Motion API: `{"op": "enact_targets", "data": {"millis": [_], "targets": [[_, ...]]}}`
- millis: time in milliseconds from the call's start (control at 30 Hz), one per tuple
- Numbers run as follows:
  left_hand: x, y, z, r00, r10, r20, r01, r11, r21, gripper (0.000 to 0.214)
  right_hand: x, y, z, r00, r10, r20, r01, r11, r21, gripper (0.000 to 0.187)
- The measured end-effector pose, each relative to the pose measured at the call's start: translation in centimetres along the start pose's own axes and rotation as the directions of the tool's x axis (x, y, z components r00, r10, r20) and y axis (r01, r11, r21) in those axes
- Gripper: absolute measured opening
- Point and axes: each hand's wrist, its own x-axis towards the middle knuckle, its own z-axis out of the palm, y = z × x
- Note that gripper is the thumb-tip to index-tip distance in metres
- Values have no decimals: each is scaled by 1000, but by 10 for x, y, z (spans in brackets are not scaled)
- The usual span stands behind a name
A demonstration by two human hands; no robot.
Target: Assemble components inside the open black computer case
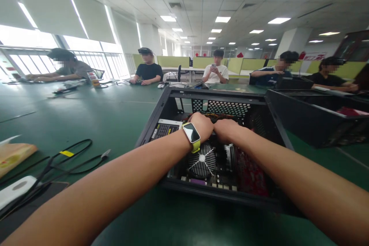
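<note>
An open black computer case (161, 111) lies on the green table (95, 115) in front of me. Inside it I see a round heatsink fan (202, 160), a red circuit board (250, 173) and a power supply with a label (163, 128). Both my arms reach into the case. My left hand (203, 123), with a yellow-strapped watch (192, 135) on the wrist, is over a bundle of orange and red wires at the back. My right hand (227, 128) is right beside it, touching it. The fingers of both hands point down and away and are hidden.
A second black case (305, 119) stands to the right. Black cables with a yellow tag (67, 153), a white device (15, 190) and a brown envelope (13, 155) lie at the left. Several people sit along the table's far side.
</note>
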Motion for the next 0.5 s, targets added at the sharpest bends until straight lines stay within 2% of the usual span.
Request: {"op": "enact_targets", "data": {"millis": [167, 500], "targets": [[11, 1, 6, 998, 21, 58, -22, 999, 24, 29, 18, 5, 7, 998, -19, 53, 18, 1000, 7, 43], [36, -9, 21, 990, 53, 135, -51, 999, -14, 23, 43, 12, 16, 984, -113, 141, 105, 993, 62, 36]]}}
